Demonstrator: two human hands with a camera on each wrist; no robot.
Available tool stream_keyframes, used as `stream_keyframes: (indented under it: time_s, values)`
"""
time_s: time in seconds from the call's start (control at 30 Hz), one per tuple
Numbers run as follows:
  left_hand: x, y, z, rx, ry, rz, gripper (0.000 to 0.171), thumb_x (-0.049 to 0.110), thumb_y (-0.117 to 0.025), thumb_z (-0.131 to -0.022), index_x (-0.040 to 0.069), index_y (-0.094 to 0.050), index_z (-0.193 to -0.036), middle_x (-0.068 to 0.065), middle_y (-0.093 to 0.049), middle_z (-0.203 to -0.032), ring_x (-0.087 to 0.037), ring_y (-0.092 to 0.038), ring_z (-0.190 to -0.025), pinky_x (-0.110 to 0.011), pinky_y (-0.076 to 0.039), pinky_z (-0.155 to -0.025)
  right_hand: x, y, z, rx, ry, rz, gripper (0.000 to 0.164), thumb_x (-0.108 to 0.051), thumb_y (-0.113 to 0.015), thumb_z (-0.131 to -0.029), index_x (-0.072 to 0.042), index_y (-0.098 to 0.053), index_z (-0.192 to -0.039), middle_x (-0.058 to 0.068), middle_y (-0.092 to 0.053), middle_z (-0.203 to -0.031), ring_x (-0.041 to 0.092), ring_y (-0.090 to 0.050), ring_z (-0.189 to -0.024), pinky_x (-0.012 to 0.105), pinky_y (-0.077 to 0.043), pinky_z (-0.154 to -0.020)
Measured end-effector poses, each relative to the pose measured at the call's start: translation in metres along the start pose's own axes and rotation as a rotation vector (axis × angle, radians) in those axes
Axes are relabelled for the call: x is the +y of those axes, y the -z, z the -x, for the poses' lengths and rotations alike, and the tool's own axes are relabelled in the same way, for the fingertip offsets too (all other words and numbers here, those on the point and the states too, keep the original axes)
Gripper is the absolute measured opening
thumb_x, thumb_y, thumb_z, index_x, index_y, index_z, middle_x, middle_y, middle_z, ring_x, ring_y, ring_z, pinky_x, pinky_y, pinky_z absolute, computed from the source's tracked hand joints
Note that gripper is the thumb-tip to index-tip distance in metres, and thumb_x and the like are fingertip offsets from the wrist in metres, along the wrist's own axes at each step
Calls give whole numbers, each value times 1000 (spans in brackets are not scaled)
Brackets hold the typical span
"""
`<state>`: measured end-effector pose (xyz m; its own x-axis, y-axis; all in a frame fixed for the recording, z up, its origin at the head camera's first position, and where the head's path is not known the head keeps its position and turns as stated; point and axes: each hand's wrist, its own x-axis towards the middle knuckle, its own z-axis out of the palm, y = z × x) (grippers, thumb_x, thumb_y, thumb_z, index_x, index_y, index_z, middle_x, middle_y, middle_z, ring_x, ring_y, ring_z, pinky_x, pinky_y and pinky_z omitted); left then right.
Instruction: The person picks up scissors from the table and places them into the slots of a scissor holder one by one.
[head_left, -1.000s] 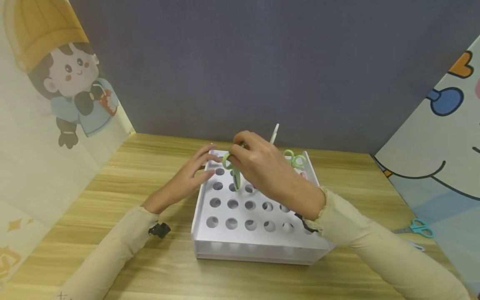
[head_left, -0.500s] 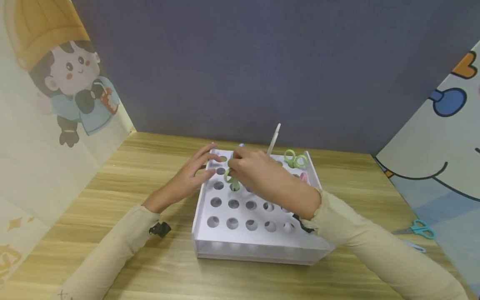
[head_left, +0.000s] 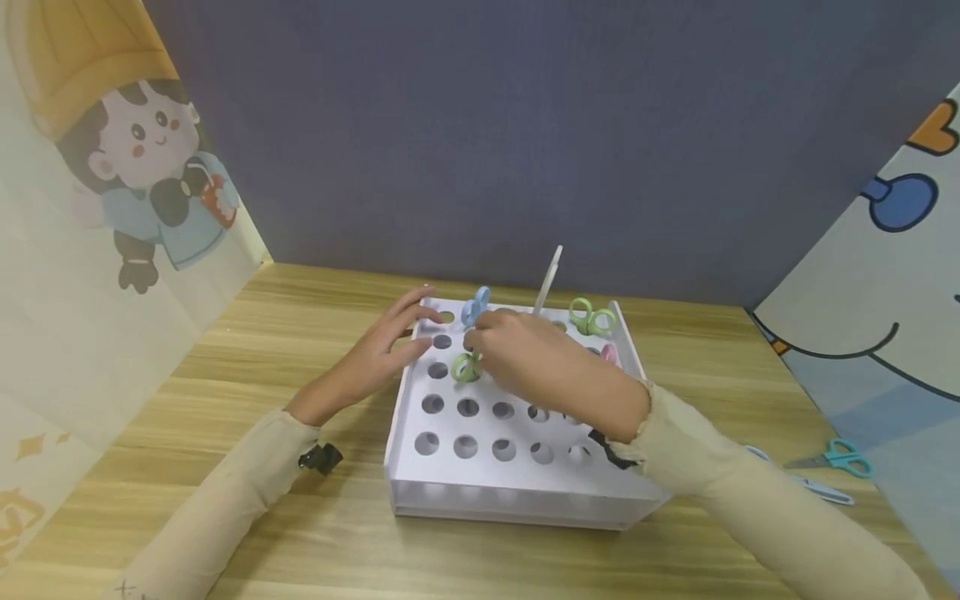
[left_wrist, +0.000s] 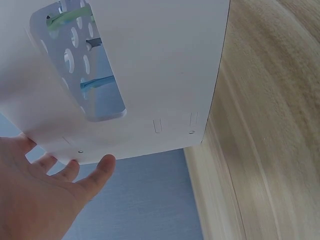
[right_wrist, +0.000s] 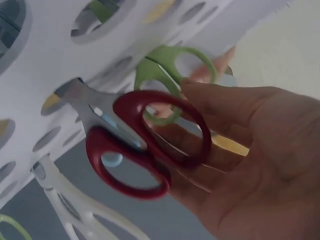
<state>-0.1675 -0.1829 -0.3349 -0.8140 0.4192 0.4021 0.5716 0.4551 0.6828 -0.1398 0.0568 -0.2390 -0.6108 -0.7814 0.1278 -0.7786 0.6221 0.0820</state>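
The right hand [head_left: 528, 346] is over the white box [head_left: 517, 492], which has rows of round holes in its top. In the right wrist view, its thumb is at the handle of the green scissors [right_wrist: 164, 59]; I cannot tell if the fingers are clamped on this handle or only lie near it. The green scissors are in the left part of the box, with the handle up over a hole. Between the camera and this hand, the red scissors [right_wrist: 142, 150] stand with their blades going into another hole, and the white scissors [right_wrist: 75, 205] are near them.

The left hand [head_left: 367, 358] touches the left far edge of the box, with its fingers apart and holding nothing.

Along the far side of the box, the blue scissors [head_left: 475, 308] stand near the right hand, and a second green pair [head_left: 588, 321] is at the right corner. A pink handle [head_left: 609, 353] shows before it. On the wooden table [head_left: 322, 550], to the right, lie teal scissors [head_left: 843, 458].
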Motion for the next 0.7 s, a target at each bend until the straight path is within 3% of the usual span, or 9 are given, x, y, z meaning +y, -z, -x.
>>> stream_keyframes:
  time_s: [0.17, 0.33, 0.57, 0.7]
  values:
    - [1, -1, 0, 1, 7, -4, 30, 20, -56, -98, 14, -60, -127, 5, -24, -162, -26, -20, -149, -67, -30, -109, 5, 10, 15, 49, -26, -75, 30, -10, -73, -89, -8, -69, -119, 10, -68, -114, 24, -68, -96, 36, -58, -81]
    - [-1, -1, 0, 6, -3, 18, 30, 20, -56, -98, 11, -60, -126, 1, -24, -163, -27, -22, -149, -60, -37, -108, 8, 16, 33, 140, -24, -125, 31, -12, -72, -91, -6, -68, -121, 12, -65, -121, 25, -65, -106, 38, -57, -86]
    - [-1, -2, -1, 14, -17, 20, 30, 19, -56, -98, 9, -60, -126, -1, -24, -162, -28, -22, -149, -57, -41, -106, 18, 16, 69, 393, 29, -176, 27, -8, -77, -85, -5, -71, -111, 12, -66, -117, 28, -63, -111, 43, -55, -90]
    - [0, -3, -1, 10, -6, 8, 30, 20, -56, -98, 11, -59, -127, 1, -24, -162, -27, -21, -149, -61, -37, -108, 22, 20, 89, 507, 54, -188, 28, -6, -77, -83, -5, -71, -110, 11, -67, -117, 28, -62, -111, 45, -55, -90]
